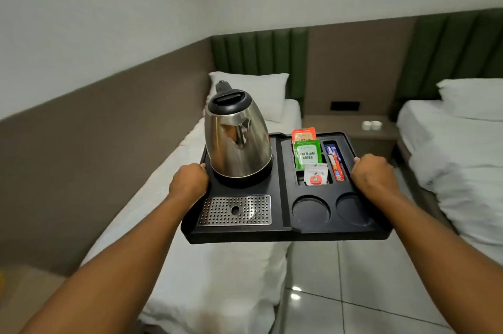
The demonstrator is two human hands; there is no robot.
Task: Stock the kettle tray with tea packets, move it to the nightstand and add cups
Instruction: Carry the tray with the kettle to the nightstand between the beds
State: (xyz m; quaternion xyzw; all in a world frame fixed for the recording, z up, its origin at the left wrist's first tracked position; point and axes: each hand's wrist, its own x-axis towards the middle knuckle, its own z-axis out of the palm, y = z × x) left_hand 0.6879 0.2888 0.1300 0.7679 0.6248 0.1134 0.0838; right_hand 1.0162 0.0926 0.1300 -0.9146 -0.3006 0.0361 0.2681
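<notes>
I hold a black kettle tray [283,234] in the air between two beds. My left hand [188,180] grips its left edge and my right hand [373,173] grips its right edge. A steel kettle [237,137] stands on the tray's left half, behind a perforated metal drip plate [235,210]. The right half holds an orange tea packet [303,134], a green tea packet [307,154], a white sachet [315,175] and red and blue stick sachets [335,162]. Two round cup recesses [310,209] at the front are empty. Two white cups [371,124] stand on the nightstand [340,126] beyond the tray.
A single bed [217,279] with white linen lies at the left, under part of the tray. A second bed [457,156] is at the right. Tiled floor [353,293] runs between them up to the nightstand. A green padded headboard [258,53] and a wall socket [345,105] are behind.
</notes>
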